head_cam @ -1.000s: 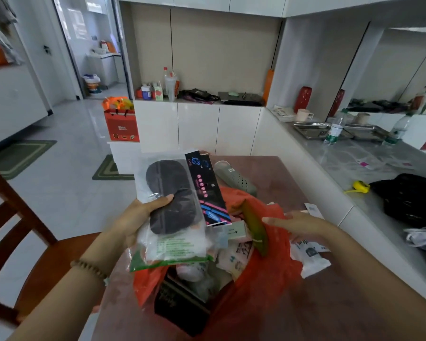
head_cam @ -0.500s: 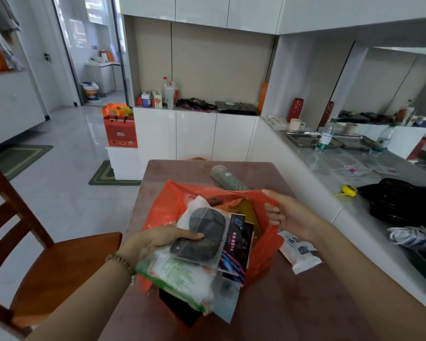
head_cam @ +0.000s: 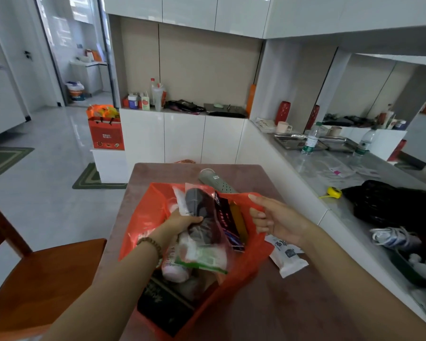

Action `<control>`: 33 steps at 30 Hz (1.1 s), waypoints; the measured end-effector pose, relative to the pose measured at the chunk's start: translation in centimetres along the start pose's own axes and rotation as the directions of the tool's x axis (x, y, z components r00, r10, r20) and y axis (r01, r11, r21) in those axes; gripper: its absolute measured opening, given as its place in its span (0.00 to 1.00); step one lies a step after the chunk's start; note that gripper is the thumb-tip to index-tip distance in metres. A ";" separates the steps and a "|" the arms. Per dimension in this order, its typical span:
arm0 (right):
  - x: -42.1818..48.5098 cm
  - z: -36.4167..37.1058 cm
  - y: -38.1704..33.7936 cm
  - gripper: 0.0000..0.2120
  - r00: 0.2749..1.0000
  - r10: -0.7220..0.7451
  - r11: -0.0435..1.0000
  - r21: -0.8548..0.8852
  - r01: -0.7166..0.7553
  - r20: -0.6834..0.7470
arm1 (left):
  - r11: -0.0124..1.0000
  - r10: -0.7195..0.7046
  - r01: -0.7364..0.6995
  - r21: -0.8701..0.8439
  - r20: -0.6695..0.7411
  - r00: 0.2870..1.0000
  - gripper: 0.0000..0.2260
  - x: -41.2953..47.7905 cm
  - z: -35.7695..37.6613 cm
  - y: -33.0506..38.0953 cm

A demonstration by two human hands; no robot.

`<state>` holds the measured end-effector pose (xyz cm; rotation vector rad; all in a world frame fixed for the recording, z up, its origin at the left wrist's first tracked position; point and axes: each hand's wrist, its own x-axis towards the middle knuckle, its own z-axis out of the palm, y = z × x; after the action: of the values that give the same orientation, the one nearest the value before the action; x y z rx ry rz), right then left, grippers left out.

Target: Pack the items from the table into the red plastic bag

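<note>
The red plastic bag [head_cam: 143, 222] stands open on the brown table [head_cam: 293, 306], stuffed with packets. My left hand [head_cam: 182, 221] is inside its mouth and grips a clear packet holding a dark grey insole [head_cam: 199, 217], which lies on other packets with a green strip. A black box with pink print [head_cam: 225, 217] stands beside it inside the bag. My right hand [head_cam: 271, 217] pinches the bag's right rim and holds it open. A white sachet [head_cam: 287, 257] lies on the table right of the bag. A grey-green slipper [head_cam: 215, 180] lies behind the bag.
A wooden chair [head_cam: 47, 279] stands at the table's left. On the grey counter [head_cam: 330, 173] to the right are a black bag [head_cam: 389, 205], a yellow tape measure [head_cam: 333, 192], bottles and trays. An orange gift bag [head_cam: 105, 130] sits on a white stand behind.
My left hand has brought the insole packet and the black box down from above into the bag. My right hand went from flat on the rim to pinching it.
</note>
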<state>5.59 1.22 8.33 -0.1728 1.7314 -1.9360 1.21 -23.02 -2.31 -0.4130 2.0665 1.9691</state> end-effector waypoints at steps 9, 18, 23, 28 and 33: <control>2.9 0.7 1.6 0.21 0.998 0.022 1.000 -0.023 -0.020 0.057 | 0.982 0.005 0.014 0.190 -0.096 0.995 0.52 1.5 3.5 -0.6; 1.8 -4.5 1.9 0.19 1.000 0.018 0.992 -0.128 -0.015 0.021 | 0.846 0.338 -0.256 0.467 -0.099 0.936 0.22 -0.2 -1.4 3.4; 1.5 -9.6 1.3 0.34 0.991 0.007 0.994 -0.107 -0.021 -0.131 | 0.818 0.506 -0.459 0.347 -0.053 0.861 0.23 0.6 1.9 8.5; 2.0 -16.5 2.2 0.33 0.935 -0.017 0.999 0.024 0.027 -0.355 | 0.915 0.336 -0.363 0.179 0.164 0.928 0.26 3.7 9.4 12.6; 3.6 -22.9 5.6 0.20 0.881 0.066 0.997 -0.015 -0.082 -0.469 | 0.925 0.076 -0.193 0.326 0.340 0.937 0.27 7.8 18.4 12.2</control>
<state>-5.71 19.58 -1.77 0.3805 2.0364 -2.0037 -10.83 -4.32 5.17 0.1257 2.2100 1.5480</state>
